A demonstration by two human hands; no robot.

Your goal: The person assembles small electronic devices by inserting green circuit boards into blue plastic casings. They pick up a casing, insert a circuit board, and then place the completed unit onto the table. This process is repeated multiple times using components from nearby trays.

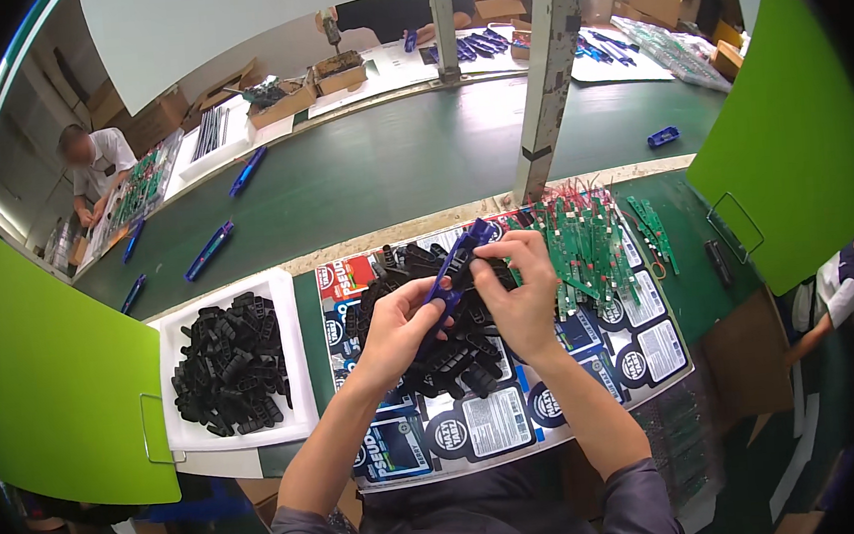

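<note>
My left hand (404, 327) is wrapped round the lower part of a long, narrow blue plastic casing (460, 260), which is tilted with its far end up and to the right. Dark parts show inside its hollow. My right hand (524, 294) pinches the casing near its far end with thumb and forefinger; whether a small part is also between these fingers is hidden. Under both hands lies a loose heap of black plastic parts (455, 365) on a printed cardboard sheet (500, 424). Right of the heap are many green circuit boards (587, 254) with thin red wires.
A white foam tray (300, 377) of black parts (229, 363) stands at the left. Beyond, a green conveyor belt (369, 161) carries several blue casings (210, 250). A metal post (545, 87) rises ahead; green panels (64, 366) flank the bench. Other people (98, 162) work nearby.
</note>
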